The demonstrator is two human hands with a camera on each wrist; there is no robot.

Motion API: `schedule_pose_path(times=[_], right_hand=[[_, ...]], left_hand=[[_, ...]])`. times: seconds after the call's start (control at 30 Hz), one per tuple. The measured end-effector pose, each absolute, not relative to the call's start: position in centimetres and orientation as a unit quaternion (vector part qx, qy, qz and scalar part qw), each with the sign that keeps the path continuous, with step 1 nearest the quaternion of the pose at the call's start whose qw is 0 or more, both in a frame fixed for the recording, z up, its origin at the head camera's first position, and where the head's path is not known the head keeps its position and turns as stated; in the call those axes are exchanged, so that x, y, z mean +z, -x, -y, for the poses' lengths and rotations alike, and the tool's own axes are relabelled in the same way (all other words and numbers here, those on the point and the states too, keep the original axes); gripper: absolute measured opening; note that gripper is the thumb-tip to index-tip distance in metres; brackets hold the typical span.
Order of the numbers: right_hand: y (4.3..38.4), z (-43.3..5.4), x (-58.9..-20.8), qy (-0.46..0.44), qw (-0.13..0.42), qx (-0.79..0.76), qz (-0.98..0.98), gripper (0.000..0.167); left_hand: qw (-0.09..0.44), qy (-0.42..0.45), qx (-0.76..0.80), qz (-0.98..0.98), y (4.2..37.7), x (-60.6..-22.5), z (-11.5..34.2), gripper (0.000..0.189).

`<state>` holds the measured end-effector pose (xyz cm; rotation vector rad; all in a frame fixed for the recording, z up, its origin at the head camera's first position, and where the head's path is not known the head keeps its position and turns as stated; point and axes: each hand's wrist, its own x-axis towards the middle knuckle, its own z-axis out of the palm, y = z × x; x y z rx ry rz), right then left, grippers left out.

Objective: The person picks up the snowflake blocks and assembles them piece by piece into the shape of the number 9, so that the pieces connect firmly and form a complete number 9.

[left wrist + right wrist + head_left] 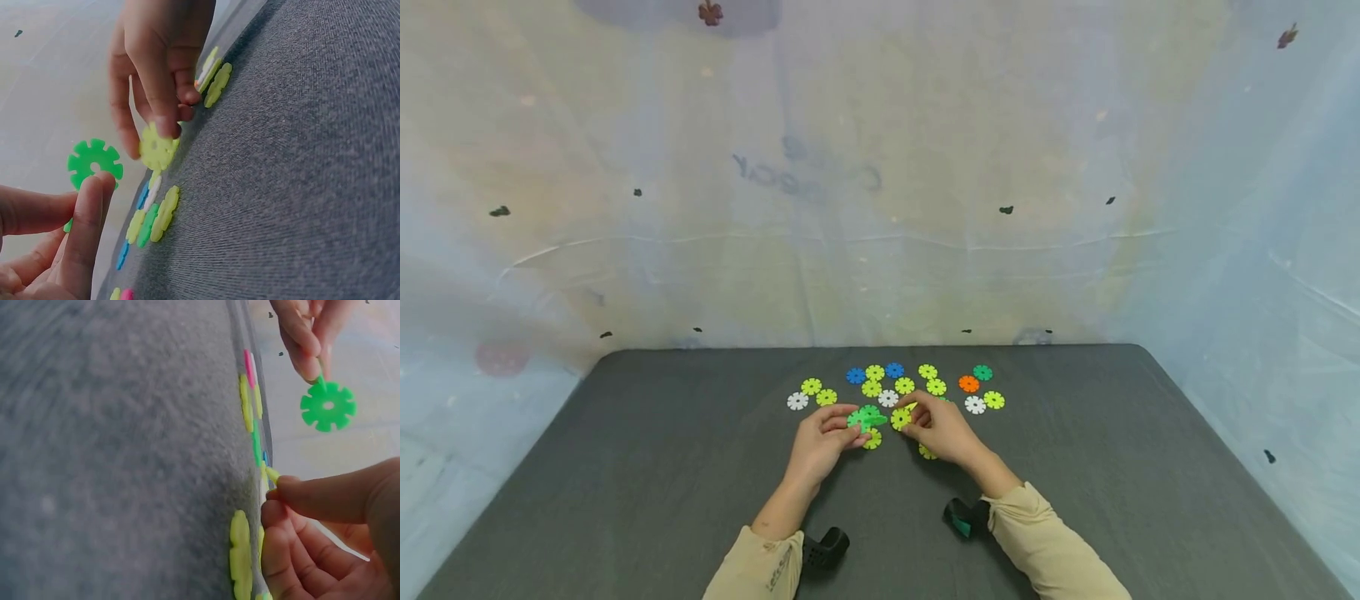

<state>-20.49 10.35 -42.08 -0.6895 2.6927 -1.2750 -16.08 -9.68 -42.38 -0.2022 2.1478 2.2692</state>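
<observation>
Between thumb and fingers my left hand [816, 446] pinches green notched plastic discs [867, 417], two of which look slotted together at an angle. One green disc [328, 407] faces the right wrist camera, with a second seen edge-on above it at the fingertips. My right hand [947, 432] pinches a yellow notched disc [900, 419] by its edge, a short way to the right of the green ones. In the left wrist view that yellow disc [156, 149] shows its flat side. Both hands are just above the loose discs, and the right hand overlaps some of them in the head view.
Loose discs lie flat on the grey table [685, 467]: several yellow, white discs [797, 402], blue discs [856, 376], an orange disc [968, 383] and a green disc [982, 372]. Pale sheeting [887, 283] hangs behind the table. Black straps [826, 548] sit at the wrists.
</observation>
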Motion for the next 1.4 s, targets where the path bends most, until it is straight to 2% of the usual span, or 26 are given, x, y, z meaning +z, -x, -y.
schedule_pose_path(times=[0.23,0.47,0.83,1.13,1.4], right_hand=[[20.2,-10.9,-42.0,0.216,0.032,-0.471,-0.855,0.030],[20.1,-11.1,-41.8,0.213,0.048,-0.522,-0.825,0.034],[17.9,-10.8,-38.0,0.225,0.071,-0.535,-0.811,0.033],[19.7,-11.1,-41.3,0.253,0.067,-0.533,-0.804,0.033],[19.8,-11.2,-41.7,0.267,0.066,-0.532,-0.801,0.032]], left_hand=[[0.005,0.059,0.732,-0.679,16.0,-42.4,9.5,0.035],[0.002,0.062,0.731,-0.680,16.1,-42.4,9.7,0.035],[0.006,0.066,0.732,-0.678,16.2,-42.4,9.6,0.037],[0.005,0.070,0.725,-0.685,16.1,-42.2,9.4,0.036],[0.005,0.070,0.722,-0.688,16.3,-42.3,9.1,0.034]])
